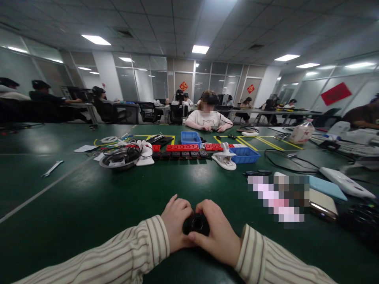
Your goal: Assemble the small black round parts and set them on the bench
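Both my hands rest on the green table near its front edge, striped sleeves at the wrists. Between them is a small black round object with a shiny centre. My left hand curls around its left side. My right hand wraps its right side, thumb underneath. What the object is I cannot make out.
Further back lie a metal bowl with cables, red and black power strips, two blue trays, white clamps, a wrench. Phones and a white device sit right. A person sits opposite; others work behind.
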{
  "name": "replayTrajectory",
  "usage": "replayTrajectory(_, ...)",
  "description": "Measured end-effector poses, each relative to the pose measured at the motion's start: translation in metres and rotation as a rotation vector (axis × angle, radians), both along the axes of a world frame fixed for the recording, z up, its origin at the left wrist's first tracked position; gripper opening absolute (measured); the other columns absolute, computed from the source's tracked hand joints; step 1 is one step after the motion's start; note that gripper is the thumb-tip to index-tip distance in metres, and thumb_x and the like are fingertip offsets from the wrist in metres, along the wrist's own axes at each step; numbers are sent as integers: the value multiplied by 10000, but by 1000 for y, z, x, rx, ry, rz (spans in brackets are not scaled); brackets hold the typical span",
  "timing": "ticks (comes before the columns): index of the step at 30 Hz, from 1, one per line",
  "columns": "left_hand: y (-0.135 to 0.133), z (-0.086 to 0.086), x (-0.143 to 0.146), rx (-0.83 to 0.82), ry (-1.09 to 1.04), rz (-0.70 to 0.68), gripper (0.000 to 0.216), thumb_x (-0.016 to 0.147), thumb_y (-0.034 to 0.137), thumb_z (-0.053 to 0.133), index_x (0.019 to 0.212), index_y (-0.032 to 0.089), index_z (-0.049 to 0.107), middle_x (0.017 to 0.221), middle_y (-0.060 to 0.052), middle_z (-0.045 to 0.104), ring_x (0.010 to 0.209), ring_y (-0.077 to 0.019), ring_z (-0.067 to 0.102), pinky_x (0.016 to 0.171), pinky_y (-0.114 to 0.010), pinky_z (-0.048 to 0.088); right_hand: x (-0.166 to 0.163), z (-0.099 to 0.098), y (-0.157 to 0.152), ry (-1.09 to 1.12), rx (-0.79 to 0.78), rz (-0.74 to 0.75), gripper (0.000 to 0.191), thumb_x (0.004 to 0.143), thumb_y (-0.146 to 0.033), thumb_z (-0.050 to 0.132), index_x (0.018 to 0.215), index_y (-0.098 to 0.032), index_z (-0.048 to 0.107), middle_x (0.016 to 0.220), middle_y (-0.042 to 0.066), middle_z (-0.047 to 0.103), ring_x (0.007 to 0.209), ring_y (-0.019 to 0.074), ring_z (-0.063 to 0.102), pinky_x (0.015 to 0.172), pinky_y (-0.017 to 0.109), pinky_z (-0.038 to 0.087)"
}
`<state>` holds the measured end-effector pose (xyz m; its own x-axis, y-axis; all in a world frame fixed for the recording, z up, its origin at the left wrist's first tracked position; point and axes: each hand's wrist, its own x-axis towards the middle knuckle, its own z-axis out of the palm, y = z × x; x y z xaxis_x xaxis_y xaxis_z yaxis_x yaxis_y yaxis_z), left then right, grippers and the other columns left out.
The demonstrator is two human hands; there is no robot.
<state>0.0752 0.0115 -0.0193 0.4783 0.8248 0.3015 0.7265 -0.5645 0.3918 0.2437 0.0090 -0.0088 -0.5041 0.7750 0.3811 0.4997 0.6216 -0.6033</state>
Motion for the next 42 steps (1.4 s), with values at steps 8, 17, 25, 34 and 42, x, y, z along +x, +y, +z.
replayTrajectory(8,9,-3,-6,-119,-31,-149,345,527,338,731,820,191,624,908,-18,558,888,-212,521,943,-424,328,-2,7,-3,-22,63,149,160,683,-192,516,842,-177,520,852,46,531,822,196,465,741,351,379)
replayTrajectory(17,12,-1,-8,-130,-24,-240,399,529,445,742,835,217,628,929,-16,548,890,-230,505,849,-391,383,2,14,-5,54,178,416,322,682,-107,386,937,-212,552,944,27,621,962,185,505,902,372,351)
replayTrajectory(25,1,-5,0,-8,-85,-35,819,406,648,724,1019,150,509,983,-86,532,944,-293,497,985,-572,199,7,6,0,138,123,156,348,824,-449,438,1022,-165,473,945,76,531,864,205,488,782,356,400)
replayTrajectory(34,-7,-1,5,10,26,23,416,536,491,709,772,180,564,805,-10,535,807,-202,536,987,-551,221,0,5,-6,-84,69,27,201,745,-340,601,801,-173,505,808,36,504,781,195,454,705,334,383)
replayTrajectory(42,6,-4,-5,-112,-22,-178,295,540,373,731,753,205,616,884,-8,558,865,-202,527,927,-428,338,2,13,-9,-18,160,259,198,751,-137,422,893,-190,550,877,44,579,854,192,473,785,362,376)
